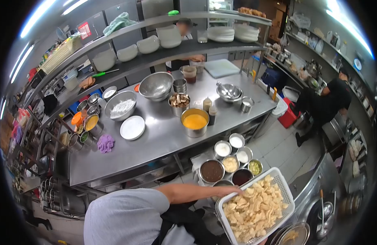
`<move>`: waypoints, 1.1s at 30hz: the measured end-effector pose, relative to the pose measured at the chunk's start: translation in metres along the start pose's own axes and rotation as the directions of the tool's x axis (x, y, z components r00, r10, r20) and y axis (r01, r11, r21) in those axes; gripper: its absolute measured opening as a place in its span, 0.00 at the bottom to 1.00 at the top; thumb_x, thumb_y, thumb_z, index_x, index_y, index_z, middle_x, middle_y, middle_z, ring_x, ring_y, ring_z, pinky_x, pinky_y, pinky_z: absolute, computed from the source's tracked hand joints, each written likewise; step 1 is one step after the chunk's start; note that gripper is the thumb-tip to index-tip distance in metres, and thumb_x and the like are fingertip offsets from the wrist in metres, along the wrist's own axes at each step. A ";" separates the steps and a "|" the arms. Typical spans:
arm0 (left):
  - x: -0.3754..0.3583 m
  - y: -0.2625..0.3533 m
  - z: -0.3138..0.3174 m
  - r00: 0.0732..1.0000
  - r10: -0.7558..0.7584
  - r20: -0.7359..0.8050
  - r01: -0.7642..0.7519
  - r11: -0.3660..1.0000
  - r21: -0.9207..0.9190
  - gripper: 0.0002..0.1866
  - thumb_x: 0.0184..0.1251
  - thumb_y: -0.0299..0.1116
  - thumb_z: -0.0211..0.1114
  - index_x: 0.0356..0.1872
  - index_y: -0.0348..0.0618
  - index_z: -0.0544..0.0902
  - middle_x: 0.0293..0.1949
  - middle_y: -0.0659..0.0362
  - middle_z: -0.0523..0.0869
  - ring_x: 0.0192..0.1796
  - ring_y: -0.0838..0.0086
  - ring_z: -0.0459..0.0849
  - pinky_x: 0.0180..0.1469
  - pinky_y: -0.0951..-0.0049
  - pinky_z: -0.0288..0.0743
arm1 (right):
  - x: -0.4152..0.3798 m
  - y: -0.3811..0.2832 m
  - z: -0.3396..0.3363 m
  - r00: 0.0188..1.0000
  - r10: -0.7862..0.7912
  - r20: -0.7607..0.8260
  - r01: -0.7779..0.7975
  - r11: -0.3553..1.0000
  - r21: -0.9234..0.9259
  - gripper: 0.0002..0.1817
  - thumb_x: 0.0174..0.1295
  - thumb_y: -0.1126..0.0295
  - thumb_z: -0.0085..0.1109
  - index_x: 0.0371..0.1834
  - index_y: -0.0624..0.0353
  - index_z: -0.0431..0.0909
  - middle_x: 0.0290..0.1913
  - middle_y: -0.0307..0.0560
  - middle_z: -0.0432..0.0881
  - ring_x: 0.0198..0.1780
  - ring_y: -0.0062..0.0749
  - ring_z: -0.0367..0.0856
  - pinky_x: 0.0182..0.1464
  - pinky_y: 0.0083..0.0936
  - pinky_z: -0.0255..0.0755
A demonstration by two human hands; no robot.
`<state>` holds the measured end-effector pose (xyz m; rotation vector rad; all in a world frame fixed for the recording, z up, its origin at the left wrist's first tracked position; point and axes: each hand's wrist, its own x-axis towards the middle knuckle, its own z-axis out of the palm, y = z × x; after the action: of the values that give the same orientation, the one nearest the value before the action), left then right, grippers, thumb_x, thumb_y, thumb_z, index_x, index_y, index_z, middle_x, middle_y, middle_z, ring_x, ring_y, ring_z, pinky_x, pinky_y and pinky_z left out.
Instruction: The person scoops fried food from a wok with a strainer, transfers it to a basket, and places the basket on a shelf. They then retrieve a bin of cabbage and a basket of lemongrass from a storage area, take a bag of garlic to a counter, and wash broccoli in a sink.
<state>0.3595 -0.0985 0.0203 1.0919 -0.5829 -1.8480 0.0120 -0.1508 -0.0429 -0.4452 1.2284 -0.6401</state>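
Note:
My left hand point(230, 191) grips the near left rim of a white plastic basket point(290, 188), thumb and fingers at its edge. Pale yellow fried pieces that look like chips point(254, 208) fill the basket, which is tilted slightly. My right hand cannot be made out; the basket and the lower frame edge cut off that area. Just right of the basket, at the bottom edge, is a round wire strainer point(306, 232) with a few fried bits in it. Beyond the basket stand metal pots of dark sauce point(211, 170), white powder point(223, 149) and chopped green pieces point(255, 167).
A steel table point(168, 153) holds a pot of orange liquid point(195, 121), mixing bowls point(156, 86), a white plate point(132, 128) and a purple cloth point(105, 143). Ladles point(321, 220) lie at lower right. One co-worker point(329, 102) bends at right; another stands behind the shelf.

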 end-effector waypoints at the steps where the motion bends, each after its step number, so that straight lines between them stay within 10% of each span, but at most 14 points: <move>1: -0.014 0.008 0.010 1.000 -0.013 -0.017 0.012 0.999 -0.031 0.30 0.53 0.47 0.65 0.53 0.40 0.70 0.48 0.58 0.72 0.50 0.72 0.73 0.51 0.69 0.71 | 0.000 0.001 0.006 1.000 -0.005 0.007 0.005 1.000 0.005 0.25 0.66 0.57 0.41 0.60 0.62 0.67 0.57 0.54 0.73 0.56 0.49 0.73 0.57 0.47 0.69; 14: -0.055 0.088 -0.005 0.989 0.143 0.031 -0.142 0.989 -0.041 0.24 0.52 0.44 0.63 0.46 0.37 0.73 0.40 0.56 0.76 0.41 0.71 0.78 0.44 0.69 0.75 | -0.070 -0.079 0.137 0.945 -0.305 0.114 0.295 0.950 0.097 0.26 0.66 0.55 0.41 0.61 0.62 0.66 0.59 0.55 0.72 0.58 0.50 0.71 0.59 0.50 0.67; 21: -0.149 0.281 -0.047 0.973 0.175 0.151 -0.146 0.972 -0.183 0.26 0.57 0.43 0.61 0.53 0.38 0.71 0.46 0.52 0.80 0.44 0.69 0.82 0.49 0.66 0.78 | -0.127 -0.168 0.274 0.767 -0.580 0.274 0.552 0.815 0.177 0.27 0.66 0.54 0.40 0.61 0.62 0.66 0.59 0.55 0.71 0.59 0.50 0.70 0.59 0.51 0.66; 29: -0.283 0.516 -0.095 0.842 0.527 0.116 -0.532 0.846 0.024 0.28 0.57 0.43 0.58 0.57 0.38 0.70 0.56 0.50 0.77 0.52 0.65 0.80 0.60 0.64 0.71 | -0.159 -0.298 0.502 0.437 -0.719 0.540 0.654 0.667 0.358 0.28 0.66 0.53 0.40 0.62 0.62 0.65 0.60 0.56 0.70 0.60 0.51 0.69 0.60 0.52 0.65; 33: -0.374 0.585 -0.087 0.796 0.560 -0.231 -0.526 0.828 0.194 0.23 0.56 0.44 0.60 0.45 0.34 0.79 0.41 0.47 0.84 0.43 0.67 0.85 0.49 0.66 0.78 | -0.165 -0.342 0.625 0.311 -0.695 0.649 0.602 0.672 0.431 0.28 0.66 0.52 0.40 0.62 0.62 0.65 0.61 0.56 0.69 0.60 0.51 0.69 0.60 0.53 0.64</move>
<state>0.7823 -0.0623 0.5766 1.0948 -0.7554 -1.1446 0.5063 -0.3115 0.4711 -1.0417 0.0797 -1.0523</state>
